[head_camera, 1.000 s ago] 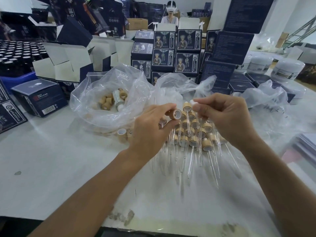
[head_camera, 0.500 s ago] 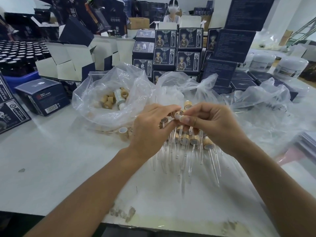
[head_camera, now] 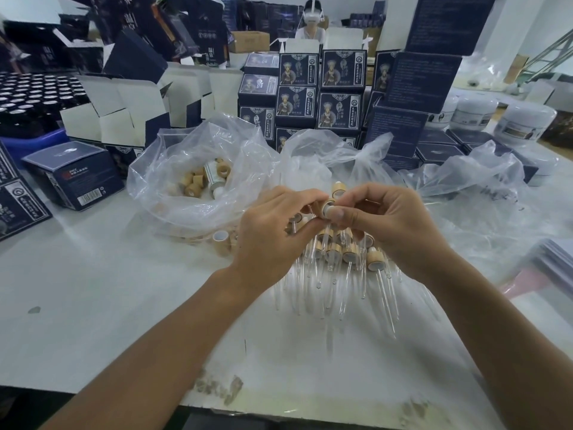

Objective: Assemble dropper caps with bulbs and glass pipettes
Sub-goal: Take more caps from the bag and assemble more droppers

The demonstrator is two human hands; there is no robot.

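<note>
Closer now, both hands (head_camera: pixel 335 225) pinch wooden cap (head_camera: pixel 328 207) (white-lined).

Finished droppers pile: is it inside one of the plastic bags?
No, the finished droppers lie loose on the bare white table, in front of the plastic bags and under both hands.

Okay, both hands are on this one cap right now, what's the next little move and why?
Probably keep pressing the white bulb home with the right hand while the left hand steadies the bamboo cap. The right thumb sits against the cap's white opening, and no glass tube shows in this cap yet, unlike the finished droppers lying below.
</note>
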